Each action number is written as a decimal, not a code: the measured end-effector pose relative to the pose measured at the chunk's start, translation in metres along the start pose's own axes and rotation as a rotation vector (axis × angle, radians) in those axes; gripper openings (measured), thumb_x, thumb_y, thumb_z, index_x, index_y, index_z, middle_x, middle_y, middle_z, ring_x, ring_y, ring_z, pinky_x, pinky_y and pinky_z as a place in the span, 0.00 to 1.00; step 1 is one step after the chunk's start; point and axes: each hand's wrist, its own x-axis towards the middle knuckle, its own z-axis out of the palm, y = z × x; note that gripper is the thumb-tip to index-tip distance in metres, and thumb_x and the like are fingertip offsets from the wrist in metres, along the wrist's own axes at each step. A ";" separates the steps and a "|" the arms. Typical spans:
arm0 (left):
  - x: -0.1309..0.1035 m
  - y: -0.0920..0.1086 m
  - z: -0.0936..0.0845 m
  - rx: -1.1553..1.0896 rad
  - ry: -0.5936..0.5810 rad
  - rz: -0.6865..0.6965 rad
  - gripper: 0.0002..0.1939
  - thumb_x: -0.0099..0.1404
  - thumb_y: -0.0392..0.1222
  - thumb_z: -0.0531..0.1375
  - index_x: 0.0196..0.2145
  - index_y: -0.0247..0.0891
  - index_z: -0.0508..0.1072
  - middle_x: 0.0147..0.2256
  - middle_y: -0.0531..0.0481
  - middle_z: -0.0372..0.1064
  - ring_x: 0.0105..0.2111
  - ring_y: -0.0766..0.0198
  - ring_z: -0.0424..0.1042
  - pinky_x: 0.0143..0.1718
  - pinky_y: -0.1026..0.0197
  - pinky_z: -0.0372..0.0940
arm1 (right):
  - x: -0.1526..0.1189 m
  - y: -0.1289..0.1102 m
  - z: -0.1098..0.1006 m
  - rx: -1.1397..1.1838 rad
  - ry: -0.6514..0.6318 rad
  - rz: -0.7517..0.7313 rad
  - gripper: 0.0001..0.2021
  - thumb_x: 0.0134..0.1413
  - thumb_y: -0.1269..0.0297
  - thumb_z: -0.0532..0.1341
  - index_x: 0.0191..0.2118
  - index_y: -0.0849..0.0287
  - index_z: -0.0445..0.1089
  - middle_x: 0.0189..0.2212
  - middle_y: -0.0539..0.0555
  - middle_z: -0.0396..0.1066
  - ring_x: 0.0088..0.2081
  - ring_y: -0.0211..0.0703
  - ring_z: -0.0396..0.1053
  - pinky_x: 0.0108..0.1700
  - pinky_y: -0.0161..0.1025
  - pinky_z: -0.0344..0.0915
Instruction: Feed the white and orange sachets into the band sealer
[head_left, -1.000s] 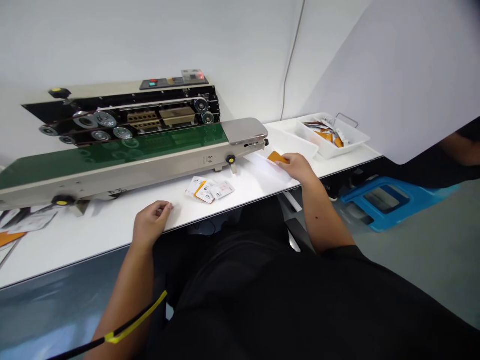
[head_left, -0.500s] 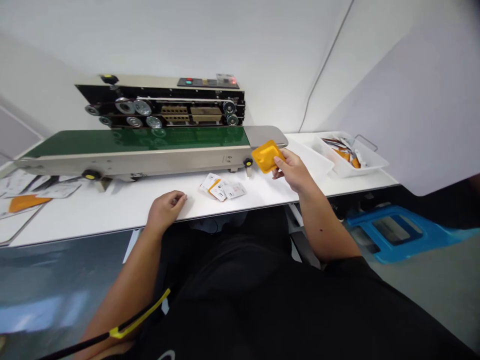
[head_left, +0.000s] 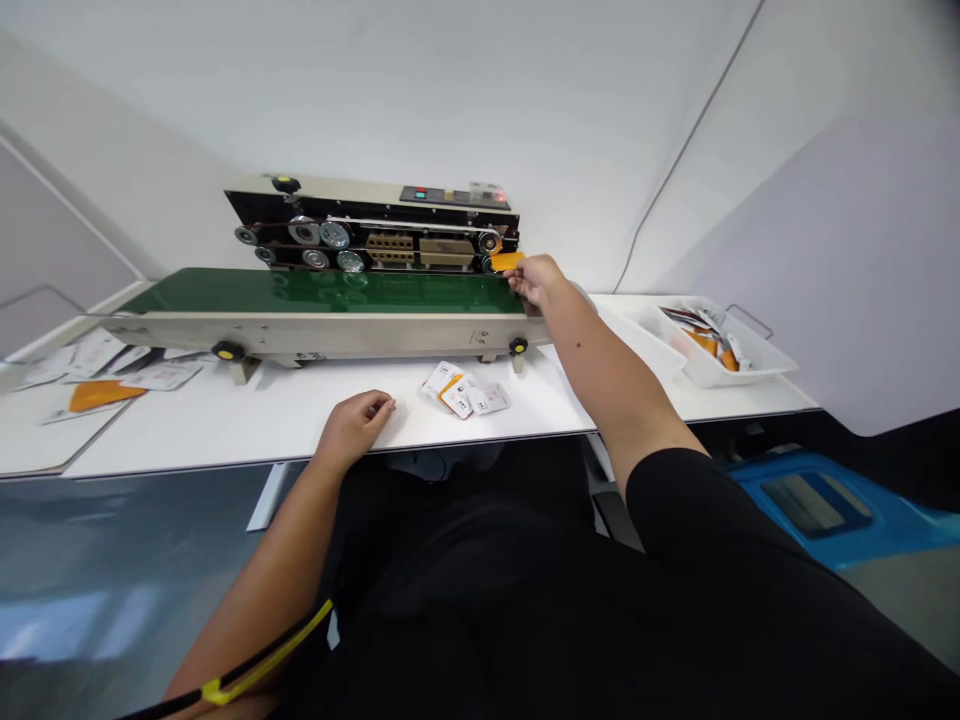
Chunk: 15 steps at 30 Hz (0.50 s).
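Pinching an orange packet (head_left: 505, 262) by the machine's rollers (head_left: 351, 261) at one o'clock, the right hand (head_left: 535, 279) is well apart from the left hand (head_left: 355, 428), loosely fisted at eight o'clock.

White table (head_left: 225, 430) with conveyor machine (head_left: 360, 330), loose packets (head_left: 459, 396) in two clusters, and white trays (head_left: 742, 378).

Soft light, glare on floor (head_left: 127, 570)

The right arm (head_left: 611, 375) stretches forward, fingers (head_left: 526, 288) pinched; the left fingers (head_left: 375, 400) curl loosely.
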 end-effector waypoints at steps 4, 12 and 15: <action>-0.001 0.002 -0.001 -0.010 -0.001 0.000 0.17 0.69 0.55 0.55 0.36 0.41 0.77 0.35 0.49 0.80 0.34 0.59 0.75 0.40 0.60 0.69 | 0.006 0.001 0.010 -0.235 -0.024 -0.077 0.05 0.69 0.71 0.58 0.47 0.62 0.67 0.29 0.54 0.73 0.26 0.35 0.69 0.29 0.31 0.71; 0.000 0.000 0.001 -0.009 -0.002 -0.001 0.17 0.69 0.55 0.56 0.36 0.41 0.77 0.35 0.50 0.80 0.33 0.60 0.75 0.39 0.60 0.68 | -0.099 0.066 -0.027 -0.804 -0.049 -0.837 0.17 0.68 0.57 0.58 0.57 0.56 0.73 0.42 0.56 0.75 0.47 0.50 0.74 0.53 0.48 0.72; 0.000 -0.002 0.003 0.007 -0.005 0.001 0.17 0.70 0.55 0.55 0.36 0.41 0.77 0.36 0.50 0.80 0.33 0.60 0.75 0.39 0.60 0.68 | -0.139 0.119 -0.046 -1.023 -0.415 -0.734 0.22 0.61 0.55 0.65 0.57 0.56 0.76 0.49 0.60 0.77 0.52 0.56 0.73 0.59 0.54 0.69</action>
